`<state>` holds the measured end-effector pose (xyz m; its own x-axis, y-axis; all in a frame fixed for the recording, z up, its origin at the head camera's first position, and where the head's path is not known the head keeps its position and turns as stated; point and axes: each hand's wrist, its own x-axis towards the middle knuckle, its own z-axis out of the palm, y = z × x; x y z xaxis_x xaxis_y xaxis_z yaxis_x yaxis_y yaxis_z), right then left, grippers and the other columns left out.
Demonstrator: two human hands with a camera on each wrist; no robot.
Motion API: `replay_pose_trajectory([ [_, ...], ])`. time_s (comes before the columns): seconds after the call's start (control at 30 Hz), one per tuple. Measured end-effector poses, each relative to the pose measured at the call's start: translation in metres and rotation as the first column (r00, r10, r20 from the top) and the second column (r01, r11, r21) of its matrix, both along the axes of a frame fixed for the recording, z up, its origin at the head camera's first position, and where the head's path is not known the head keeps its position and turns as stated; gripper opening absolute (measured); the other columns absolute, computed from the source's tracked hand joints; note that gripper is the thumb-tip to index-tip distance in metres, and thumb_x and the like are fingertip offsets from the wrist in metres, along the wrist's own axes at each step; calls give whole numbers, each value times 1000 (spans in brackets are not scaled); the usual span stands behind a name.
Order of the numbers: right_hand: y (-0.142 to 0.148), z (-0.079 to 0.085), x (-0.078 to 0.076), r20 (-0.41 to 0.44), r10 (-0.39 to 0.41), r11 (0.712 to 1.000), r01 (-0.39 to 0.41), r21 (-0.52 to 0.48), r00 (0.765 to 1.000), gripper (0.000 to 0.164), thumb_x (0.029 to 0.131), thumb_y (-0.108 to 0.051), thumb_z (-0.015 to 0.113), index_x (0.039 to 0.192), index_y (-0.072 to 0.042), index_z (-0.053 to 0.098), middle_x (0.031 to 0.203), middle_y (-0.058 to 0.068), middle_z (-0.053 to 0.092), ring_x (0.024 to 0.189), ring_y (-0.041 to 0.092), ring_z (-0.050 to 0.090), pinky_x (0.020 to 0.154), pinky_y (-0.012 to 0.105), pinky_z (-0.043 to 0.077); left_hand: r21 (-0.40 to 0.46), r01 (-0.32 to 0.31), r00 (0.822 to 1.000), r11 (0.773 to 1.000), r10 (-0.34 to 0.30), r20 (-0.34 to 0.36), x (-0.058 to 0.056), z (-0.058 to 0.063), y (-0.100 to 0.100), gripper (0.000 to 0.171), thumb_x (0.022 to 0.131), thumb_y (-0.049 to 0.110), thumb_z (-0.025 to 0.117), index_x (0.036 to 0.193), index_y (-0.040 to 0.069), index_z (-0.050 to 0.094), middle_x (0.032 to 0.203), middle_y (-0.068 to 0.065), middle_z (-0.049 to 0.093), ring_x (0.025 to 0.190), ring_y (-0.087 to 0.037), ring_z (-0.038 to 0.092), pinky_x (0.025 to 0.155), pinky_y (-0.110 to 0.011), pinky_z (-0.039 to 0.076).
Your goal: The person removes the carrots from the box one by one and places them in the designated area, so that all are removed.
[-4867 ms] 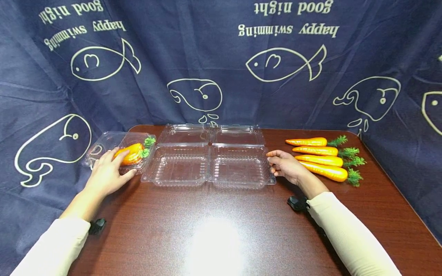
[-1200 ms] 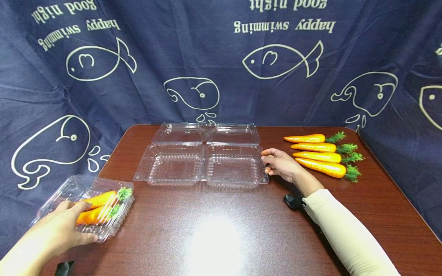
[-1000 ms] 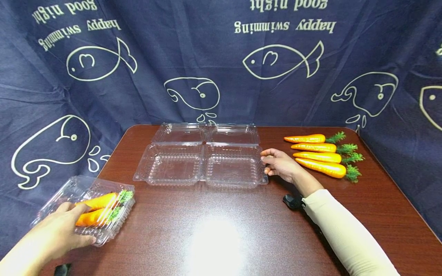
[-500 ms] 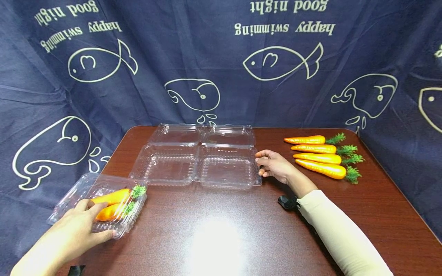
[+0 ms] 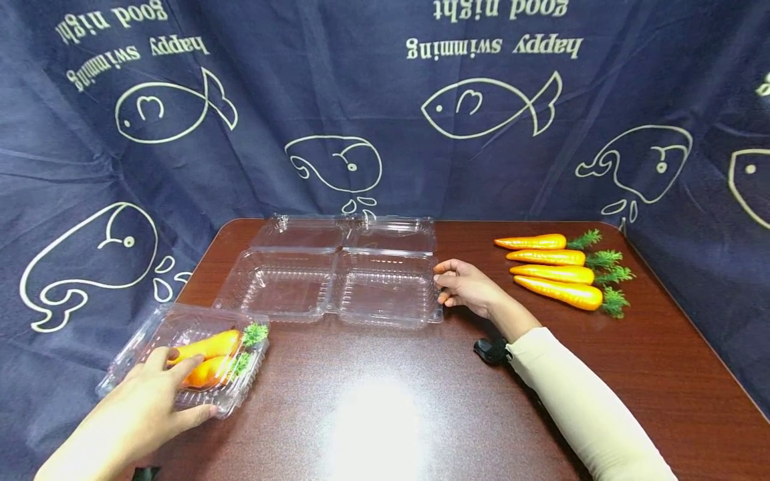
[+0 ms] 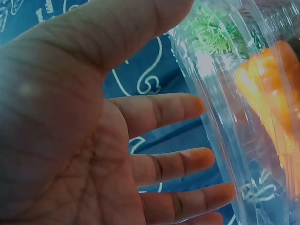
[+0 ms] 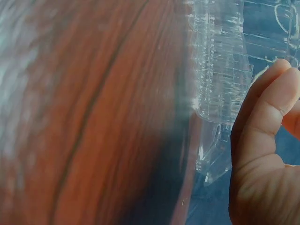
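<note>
On the left, in the head view, my left hand (image 5: 147, 401) holds a closed clear plastic clamshell container (image 5: 252, 374), thumb at its front edge and fingers spread over the lid. Orange carrots (image 5: 219, 344) with light green tops show inside it. The left wrist view has the fingertips (image 6: 201, 157) at the container's ribbed wall. Centre back, two open clear clamshell containers (image 5: 327, 307) stand side by side, lids raised behind them. My right hand (image 5: 472, 287) touches the right rim of the right one, thumb and forefinger close together.
Several loose carrots (image 5: 559, 292) with dark green tops lie in a row at the back right of the brown table (image 5: 511, 421). A dark blue curtain (image 5: 373, 80) with fish drawings hangs behind and at both sides. The closed container's left end overlaps the table's left edge.
The left hand brought the closed container from the back left towards the front, then slid rightwards with it. The right hand and both open containers shifted left. The loose carrots stayed put.
</note>
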<state>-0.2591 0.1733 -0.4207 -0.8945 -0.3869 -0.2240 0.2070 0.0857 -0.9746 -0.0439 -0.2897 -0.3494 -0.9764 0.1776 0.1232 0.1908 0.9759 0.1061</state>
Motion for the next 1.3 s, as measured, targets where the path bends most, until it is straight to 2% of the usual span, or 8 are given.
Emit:
replay_pose_trajectory([
  [0.4,-16,-4,-4,-39,12,999,-11,37,999,39,99,-4,51,132,10,35,85,4,51,64,11,58,55,21,48,23,104,994,994,-104,-20,2,-5,21,74,62,43,91,124,11,68,115,-13,58,97,-36,55,76,-57,49],
  [0.53,-19,-5,-6,-46,1,999,0,36,999,40,99,-4,52,133,8,35,84,4,52,65,12,59,56,21,48,39,171,984,985,-168,-60,1,-8,26,71,61,38,92,122,12,70,113,-11,57,100,-35,56,77,-56,49],
  [0.63,-21,-4,-6,-57,-5,1000,6,26,998,48,98,-3,52,140,5,31,87,5,53,66,13,59,56,22,48,31,253,961,967,-248,-125,-2,-12,29,68,59,32,94,120,11,71,112,-11,56,99,-33,58,77,-53,50],
  [0.73,-24,-3,-5,-63,-10,1000,11,14,998,58,98,-1,53,148,2,24,87,5,53,66,13,59,56,22,48,12,334,927,943,-326,-184,-5,-16,32,67,58,27,94,118,12,72,111,-9,56,95,-30,59,75,-51,51],
  [0.87,-28,-2,-5,-70,0,1000,1,12,998,63,98,1,52,152,-1,20,86,5,53,65,13,59,55,22,48,-10,406,888,914,-397,-233,-9,-20,39,67,57,22,94,119,15,72,112,-7,57,97,-29,59,76,-49,51],
  [1.17,-36,-3,-6,-80,18,1000,-17,15,997,61,97,0,54,151,0,24,87,6,54,67,13,60,56,22,49,-11,533,812,846,-515,-274,-14,-20,49,65,60,16,90,122,15,70,119,-2,60,108,-23,57,83,-46,50],
  [1.3,-41,-5,-8,-93,38,999,-37,15,995,62,97,0,54,151,0,24,87,6,55,68,13,60,57,22,49,-3,568,790,823,-547,-277,-15,-21,52,62,62,17,88,121,15,70,121,-1,60,110,-22,56,84,-45,49],
])
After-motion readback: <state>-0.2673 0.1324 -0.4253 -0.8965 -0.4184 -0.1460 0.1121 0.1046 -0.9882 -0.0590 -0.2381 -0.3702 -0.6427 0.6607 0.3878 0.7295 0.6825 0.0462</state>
